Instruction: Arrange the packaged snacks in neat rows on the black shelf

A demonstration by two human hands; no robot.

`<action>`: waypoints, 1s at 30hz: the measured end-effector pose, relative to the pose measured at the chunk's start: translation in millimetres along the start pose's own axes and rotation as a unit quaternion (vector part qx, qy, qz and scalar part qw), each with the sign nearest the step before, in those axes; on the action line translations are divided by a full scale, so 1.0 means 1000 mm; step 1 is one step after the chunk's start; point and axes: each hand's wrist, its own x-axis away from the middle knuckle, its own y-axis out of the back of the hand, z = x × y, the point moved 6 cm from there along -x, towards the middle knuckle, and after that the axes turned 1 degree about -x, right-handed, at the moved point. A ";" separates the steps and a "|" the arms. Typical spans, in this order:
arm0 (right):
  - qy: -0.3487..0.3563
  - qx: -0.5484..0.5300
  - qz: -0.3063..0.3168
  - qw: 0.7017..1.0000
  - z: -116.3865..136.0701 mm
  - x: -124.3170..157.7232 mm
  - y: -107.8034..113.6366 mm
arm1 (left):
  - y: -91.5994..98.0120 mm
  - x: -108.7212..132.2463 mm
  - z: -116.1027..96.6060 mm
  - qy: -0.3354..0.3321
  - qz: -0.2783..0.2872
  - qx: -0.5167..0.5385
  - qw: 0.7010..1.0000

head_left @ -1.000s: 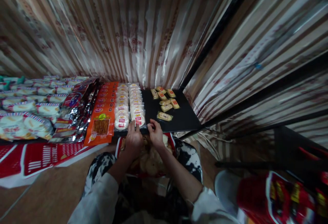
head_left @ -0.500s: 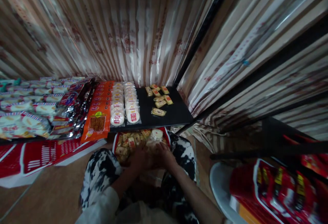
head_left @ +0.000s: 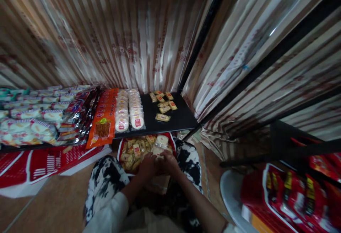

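Between my knees sits a red box with a white rim [head_left: 174, 144], full of small yellow-wrapped snacks [head_left: 128, 160]. A clear-wrapped round white cracker [head_left: 162, 140] lies at its right side. My left hand [head_left: 148, 164] and my right hand [head_left: 169, 162] are close together over the box's near right part. The fingers of both are curled at another clear-wrapped white cracker [head_left: 158, 151], whose near edge they cover. On the black shelf [head_left: 150, 124] just beyond lie several loose yellow-wrapped snacks [head_left: 163, 117], beside two rows of wrapped round white crackers [head_left: 137, 121].
Left along the shelf are an orange snack bag [head_left: 102, 128], dark shiny packets [head_left: 77, 119] and rows of white packets [head_left: 32, 130]. Black metal bars [head_left: 239, 94] cross at right before striped curtains. A red box of red packets [head_left: 290, 190] stands low right by a grey-white tub [head_left: 229, 194].
My left hand has moved right and closer to my right hand, uncovering more yellow-wrapped snacks in the box. The view has shifted slightly.
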 end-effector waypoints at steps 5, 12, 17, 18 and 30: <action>-0.091 -0.108 -0.107 0.984 -0.009 -0.001 0.018 | 0.001 0.002 -0.002 0.024 -0.027 0.025 0.999; -0.143 -0.412 -0.038 0.899 0.005 0.005 0.004 | 0.010 0.005 0.002 0.046 -0.070 0.184 0.979; -0.054 -0.471 -0.028 0.880 0.043 0.010 0.009 | 0.025 0.012 0.011 0.056 -0.099 0.333 0.936; -0.039 -0.469 -0.019 0.882 0.051 0.010 0.010 | 0.027 0.014 0.015 0.064 -0.100 0.375 0.919; 0.063 -0.165 -0.050 0.983 0.101 -0.007 0.046 | 0.056 0.035 0.055 0.131 -0.034 0.683 0.718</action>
